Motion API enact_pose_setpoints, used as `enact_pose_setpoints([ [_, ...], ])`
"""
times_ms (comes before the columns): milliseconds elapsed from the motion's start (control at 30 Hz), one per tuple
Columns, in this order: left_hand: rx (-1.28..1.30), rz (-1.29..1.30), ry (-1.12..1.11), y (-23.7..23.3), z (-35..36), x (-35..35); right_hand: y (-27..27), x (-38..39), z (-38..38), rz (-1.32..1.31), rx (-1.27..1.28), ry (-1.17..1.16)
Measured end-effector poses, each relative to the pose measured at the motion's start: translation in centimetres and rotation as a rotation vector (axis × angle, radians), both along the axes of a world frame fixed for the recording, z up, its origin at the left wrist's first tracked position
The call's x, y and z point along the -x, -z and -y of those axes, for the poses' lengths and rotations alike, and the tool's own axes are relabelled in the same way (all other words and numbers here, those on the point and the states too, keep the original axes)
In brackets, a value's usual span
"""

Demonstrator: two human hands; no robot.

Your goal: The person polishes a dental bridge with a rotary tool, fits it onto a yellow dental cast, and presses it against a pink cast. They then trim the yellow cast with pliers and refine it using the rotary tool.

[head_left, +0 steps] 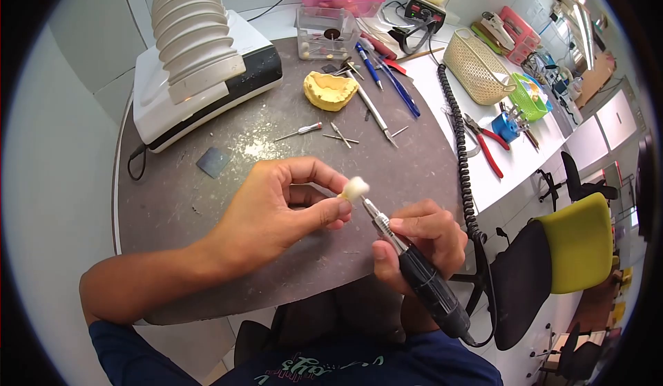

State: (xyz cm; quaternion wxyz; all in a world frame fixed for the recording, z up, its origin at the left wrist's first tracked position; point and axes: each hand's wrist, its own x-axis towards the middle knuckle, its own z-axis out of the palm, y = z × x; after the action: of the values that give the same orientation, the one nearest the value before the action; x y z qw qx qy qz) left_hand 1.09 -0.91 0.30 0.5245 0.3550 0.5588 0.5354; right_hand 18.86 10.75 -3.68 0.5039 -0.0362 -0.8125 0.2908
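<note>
Between the thumb and fingers of my left hand (283,196) is a small white dental crown (356,188), with a yellowish piece at its base. My right hand (427,241) grips a black and silver rotary handpiece (423,275) from the side, its narrow tip pointing up and left. That tip is right at the lower edge of the crown. Both hands are over the front half of the grey-brown bench (276,282). Beyond them rests a yellow plaster dental model (330,90), and several small burs (340,136) lie closer in.
A white dust extractor (207,75) with a ribbed hose stands at back left. The handpiece's coiled black cord (456,137) runs down the right side. Near it are red-handled pliers (489,147) and a beige basket (476,68). A clear box (324,37) sits at the back.
</note>
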Motion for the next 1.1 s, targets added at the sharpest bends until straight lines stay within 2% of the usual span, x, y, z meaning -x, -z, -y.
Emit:
enact_pose_setpoints([
  [333, -0.032, 0.003, -0.040, 0.1, 0.1, -0.1, -0.1, -0.5, 0.0, 0.033, 0.021, -0.011],
  [567, -0.077, -0.070, -0.070, 0.2, -0.1, -0.8, -0.4, -1.0, -0.6, -0.028, 0.170, -0.070],
  [633, -0.078, -0.101, -0.067, 0.1, -0.2, -1.1, -0.8, -1.4, -0.9, -0.015, 0.550, -0.192],
  [767, -0.110, -0.168, -0.056, 0.1, 0.0, -1.1, -2.6, -2.1, -3.7, 0.071, 0.891, -0.431],
  [833, -0.117, -0.198, -0.053, 0.1, 0.0, -1.2, -3.2, -2.0, -5.7, 0.118, 0.978, -0.477],
  [900, -0.136, -0.275, -0.016, 0.1, 0.1, -1.2, -3.8, -2.2, -7.5, 0.281, 1.080, -0.353],
  [967, -0.143, -0.284, -0.005, 0.3, 0.0, -1.0, -4.3, -2.0, -9.4, 0.474, 0.981, -0.385],
  [1000, -0.145, -0.292, 0.016, 0.3, 0.0, -0.9, -4.4, -1.5, -9.7, 0.444, 1.066, -0.362],
  [1033, -0.155, -0.291, 0.002, 0.3, 0.2, -1.0, -4.4, -1.2, -10.0, 0.454, 1.053, -0.368],
  [1100, -0.159, -0.382, 0.023, 0.2, 0.2, -1.2, -4.6, -0.7, -11.0, 0.541, 1.046, -0.237],
])
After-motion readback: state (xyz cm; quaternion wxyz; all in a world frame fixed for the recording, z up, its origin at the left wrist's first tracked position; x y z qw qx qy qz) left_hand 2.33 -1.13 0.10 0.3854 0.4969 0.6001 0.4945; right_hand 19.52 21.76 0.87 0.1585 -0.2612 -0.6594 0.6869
